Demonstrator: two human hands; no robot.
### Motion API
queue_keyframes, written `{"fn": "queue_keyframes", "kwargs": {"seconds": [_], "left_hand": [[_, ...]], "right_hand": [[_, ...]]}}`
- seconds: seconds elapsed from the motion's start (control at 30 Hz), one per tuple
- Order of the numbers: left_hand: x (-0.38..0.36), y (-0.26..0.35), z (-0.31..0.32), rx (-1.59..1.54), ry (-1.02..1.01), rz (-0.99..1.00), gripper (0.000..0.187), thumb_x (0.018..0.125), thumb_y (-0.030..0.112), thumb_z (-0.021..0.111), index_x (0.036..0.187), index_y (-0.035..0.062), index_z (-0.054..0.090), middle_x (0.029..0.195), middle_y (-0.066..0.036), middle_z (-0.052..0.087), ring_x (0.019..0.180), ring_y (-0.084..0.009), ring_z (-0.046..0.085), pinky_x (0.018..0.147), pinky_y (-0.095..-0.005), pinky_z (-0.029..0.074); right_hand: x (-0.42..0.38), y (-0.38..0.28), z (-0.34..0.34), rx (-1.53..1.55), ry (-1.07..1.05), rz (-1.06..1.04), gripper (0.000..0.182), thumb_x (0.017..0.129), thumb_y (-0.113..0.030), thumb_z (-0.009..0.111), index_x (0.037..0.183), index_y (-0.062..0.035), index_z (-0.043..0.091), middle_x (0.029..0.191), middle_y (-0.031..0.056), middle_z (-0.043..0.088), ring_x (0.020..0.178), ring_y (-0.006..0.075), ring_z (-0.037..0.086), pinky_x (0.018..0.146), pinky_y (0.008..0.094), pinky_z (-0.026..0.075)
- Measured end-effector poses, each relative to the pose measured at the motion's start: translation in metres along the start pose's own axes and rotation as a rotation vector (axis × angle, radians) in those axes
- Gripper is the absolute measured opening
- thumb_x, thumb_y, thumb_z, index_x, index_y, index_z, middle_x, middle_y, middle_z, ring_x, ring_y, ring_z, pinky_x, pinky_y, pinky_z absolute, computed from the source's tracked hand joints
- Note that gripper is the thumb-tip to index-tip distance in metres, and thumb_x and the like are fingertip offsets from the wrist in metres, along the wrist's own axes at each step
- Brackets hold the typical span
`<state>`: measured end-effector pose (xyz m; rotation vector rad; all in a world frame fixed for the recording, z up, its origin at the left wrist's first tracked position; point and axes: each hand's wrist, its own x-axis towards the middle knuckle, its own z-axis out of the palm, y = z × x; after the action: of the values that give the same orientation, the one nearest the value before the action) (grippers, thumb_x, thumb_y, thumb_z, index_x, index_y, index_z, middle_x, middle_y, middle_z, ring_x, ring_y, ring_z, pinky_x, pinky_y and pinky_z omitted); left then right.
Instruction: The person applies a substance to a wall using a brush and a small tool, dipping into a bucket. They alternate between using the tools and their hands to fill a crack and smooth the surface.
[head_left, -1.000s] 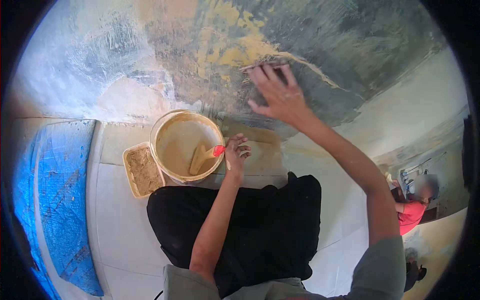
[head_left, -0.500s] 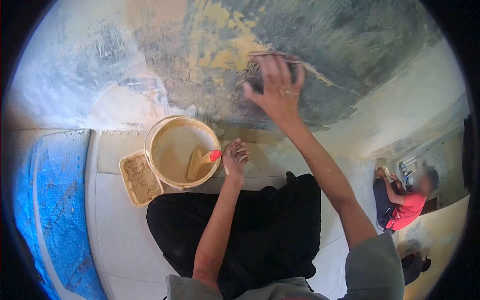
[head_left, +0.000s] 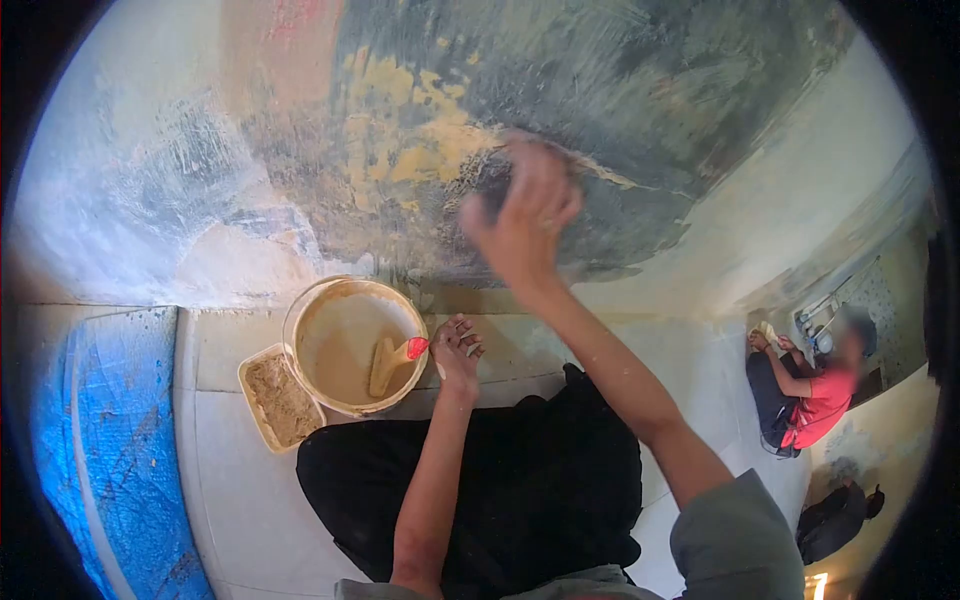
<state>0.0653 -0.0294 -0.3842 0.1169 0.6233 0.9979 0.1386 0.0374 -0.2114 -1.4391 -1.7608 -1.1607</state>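
Observation:
My right hand (head_left: pixel 530 215) is raised at the painted wall (head_left: pixel 620 90), over a dark rough patch beside a pale crack-like line. Motion smears its fingers, so whether anything is under them cannot be made out. Beside the bucket, my left hand (head_left: pixel 457 352) is held palm up with loosely curled, parted fingers and nothing in them. The round bucket (head_left: pixel 290 345) is coated inside with tan paste. Leaning in it is a paste-coated tool (head_left: pixel 384 366) with a red handle tip close to my left hand. A small rectangular tub (head_left: pixel 248 385) of lumpy brown material touches the bucket's left side.
Blue sheeting (head_left: pixel 120 440) covers something at the left. Pale floor tiles (head_left: pixel 240 500) lie around my black-clad legs (head_left: pixel 520 470). Far right, a person in a red shirt (head_left: pixel 825 405) sits by the wall, and another in dark clothes (head_left: pixel 835 525) is lower down.
My right hand has moved slightly left and down in view, now more blurred. The view has tilted, so bucket and tub appear lower. My left hand stays beside the bucket.

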Motion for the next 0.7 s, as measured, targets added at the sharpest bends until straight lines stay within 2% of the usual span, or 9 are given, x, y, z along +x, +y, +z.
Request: {"fn": "queue_keyframes", "kwargs": {"seconds": [0.07, 0.13, 0.17, 0.23, 0.27, 0.4, 0.47, 0.57, 0.7], "left_hand": [[0.002, -0.004, -0.002, 0.008, 0.003, -0.017, 0.034, 0.087, 0.034, 0.041, 0.108, 0.0095, 0.051, 0.095, -0.004, 0.051, 0.079, -0.0189, 0.049, 0.072, -0.0351, 0.040], [0.000, -0.004, -0.005, -0.001, 0.018, -0.032, 0.035, 0.088, 0.034, 0.039, 0.109, 0.0091, 0.051, 0.097, -0.005, 0.052, 0.081, -0.0201, 0.049, 0.074, -0.0357, 0.040], [0.001, -0.003, -0.005, 0.005, 0.018, -0.039, 0.034, 0.088, 0.034, 0.040, 0.108, 0.0086, 0.051, 0.096, -0.005, 0.052, 0.080, -0.0203, 0.048, 0.074, -0.0360, 0.040], [0.005, -0.004, -0.001, -0.005, 0.018, -0.038, 0.034, 0.088, 0.033, 0.041, 0.108, 0.0081, 0.051, 0.096, -0.005, 0.052, 0.080, -0.0205, 0.048, 0.074, -0.0363, 0.041], [0.007, -0.006, -0.003, -0.026, 0.018, -0.025, 0.033, 0.087, 0.032, 0.042, 0.107, 0.0079, 0.051, 0.096, -0.006, 0.052, 0.080, -0.0205, 0.048, 0.074, -0.0364, 0.041], [0.000, -0.003, -0.005, -0.047, 0.017, -0.023, 0.030, 0.087, 0.031, 0.043, 0.105, 0.0073, 0.051, 0.096, -0.006, 0.052, 0.079, -0.0205, 0.048, 0.072, -0.0366, 0.041], [0.002, -0.004, -0.003, -0.073, 0.027, -0.037, 0.030, 0.087, 0.031, 0.043, 0.104, 0.0074, 0.051, 0.096, -0.006, 0.052, 0.078, -0.0206, 0.048, 0.072, -0.0365, 0.041], [-0.001, -0.003, -0.003, -0.055, 0.053, -0.061, 0.029, 0.086, 0.031, 0.044, 0.104, 0.0088, 0.052, 0.095, -0.005, 0.053, 0.078, -0.0190, 0.049, 0.071, -0.0350, 0.041], [-0.002, -0.001, -0.001, -0.066, 0.052, -0.070, 0.027, 0.085, 0.030, 0.045, 0.103, 0.0102, 0.052, 0.093, -0.004, 0.053, 0.077, -0.0173, 0.050, 0.070, -0.0336, 0.041]], "right_hand": [[-0.010, -0.002, 0.005, 0.107, -0.052, 0.058, 0.068, 0.070, -0.043, 0.064, 0.123, -0.0075, 0.044, 0.123, 0.0090, 0.043, 0.121, 0.0255, 0.035, 0.098, 0.0505, 0.021], [-0.003, 0.007, 0.013, -0.083, 0.009, -0.190, 0.070, 0.069, -0.045, 0.063, 0.124, -0.0053, 0.043, 0.126, 0.0091, 0.042, 0.122, 0.0261, 0.035, 0.097, 0.0526, 0.020], [-0.007, 0.002, 0.014, -0.077, 0.005, -0.197, 0.070, 0.069, -0.045, 0.063, 0.124, -0.0053, 0.043, 0.126, 0.0091, 0.042, 0.122, 0.0261, 0.035, 0.097, 0.0526, 0.020], [-0.006, -0.018, 0.006, -0.064, 0.004, 0.149, 0.076, 0.069, -0.047, 0.062, 0.127, -0.0038, 0.039, 0.129, 0.0095, 0.040, 0.122, 0.0275, 0.035, 0.096, 0.0538, 0.020], [-0.013, -0.023, 0.005, 0.036, -0.130, 0.001, 0.079, 0.070, -0.046, 0.061, 0.132, -0.0036, 0.035, 0.131, 0.0099, 0.038, 0.124, 0.0282, 0.033, 0.096, 0.0528, 0.020], [0.003, -0.017, 0.002, -0.077, -0.068, -0.007, 0.079, 0.072, -0.045, 0.059, 0.134, -0.0042, 0.033, 0.133, 0.0098, 0.035, 0.124, 0.0285, 0.031, 0.096, 0.0520, 0.020], [0.005, -0.035, -0.005, 0.071, -0.069, 0.213, 0.075, 0.073, -0.042, 0.059, 0.133, -0.0053, 0.035, 0.132, 0.0094, 0.036, 0.121, 0.0273, 0.032, 0.094, 0.0505, 0.021], [0.008, -0.019, -0.001, -0.043, -0.104, 0.122, 0.072, 0.075, -0.039, 0.060, 0.134, -0.0061, 0.034, 0.131, 0.0091, 0.037, 0.117, 0.0266, 0.035, 0.092, 0.0504, 0.022], [0.007, -0.029, 0.003, -0.047, -0.050, 0.155, 0.059, 0.083, -0.029, 0.059, 0.133, -0.0055, 0.038, 0.121, 0.0090, 0.045, 0.109, 0.0246, 0.042, 0.093, 0.0431, 0.025]]}}
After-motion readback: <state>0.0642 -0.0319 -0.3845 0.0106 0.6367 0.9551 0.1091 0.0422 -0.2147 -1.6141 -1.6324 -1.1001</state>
